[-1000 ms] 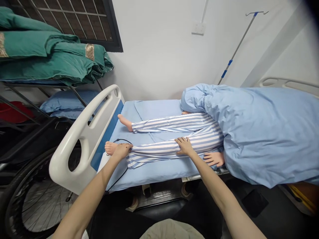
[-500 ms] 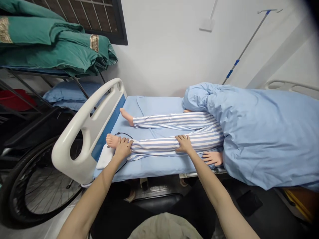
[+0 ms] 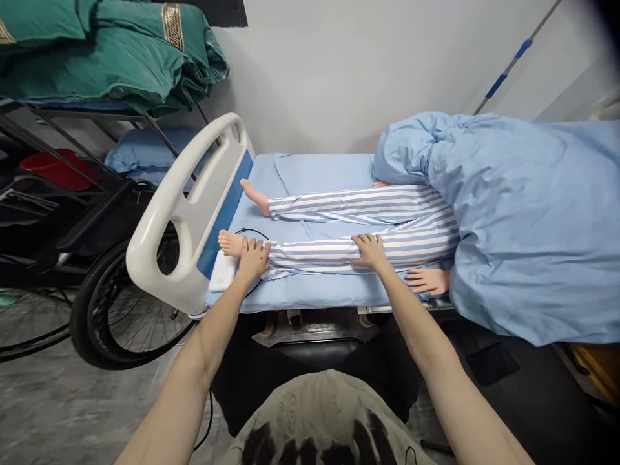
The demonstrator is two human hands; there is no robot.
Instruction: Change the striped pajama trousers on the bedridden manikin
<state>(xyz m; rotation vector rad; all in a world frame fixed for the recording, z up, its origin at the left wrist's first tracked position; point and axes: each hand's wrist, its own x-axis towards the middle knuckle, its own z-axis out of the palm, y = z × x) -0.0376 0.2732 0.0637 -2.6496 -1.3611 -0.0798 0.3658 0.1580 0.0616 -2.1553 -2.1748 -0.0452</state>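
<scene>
A manikin in blue-and-white striped trousers (image 3: 314,254) lies on the bed, both legs stretched out. My left hand (image 3: 254,259) is wrapped over the ankle of the nearer leg, just behind the bare foot (image 3: 230,243). Further up that leg, my right hand (image 3: 371,250) grips around the knee, fingers over the top and thumb spread to the near side. The farther leg (image 3: 339,205) rests untouched on the sheet. A manikin hand (image 3: 429,281) lies palm down right of my right hand. Beneath the nearer foot is a white flat box (image 3: 223,274) with a black cable.
A blue quilt (image 3: 523,226) covers the manikin's upper body. The bed's white footboard (image 3: 155,213) stands at left, with a wheelchair wheel (image 3: 104,329) beside it. Green folded covers (image 3: 121,64) lie on a rack behind. A drip pole (image 3: 513,61) rises at the back right.
The view has tilted downward, so the bed appears higher and more of my lap shows. Both hands keep their places on the ankle and knee.
</scene>
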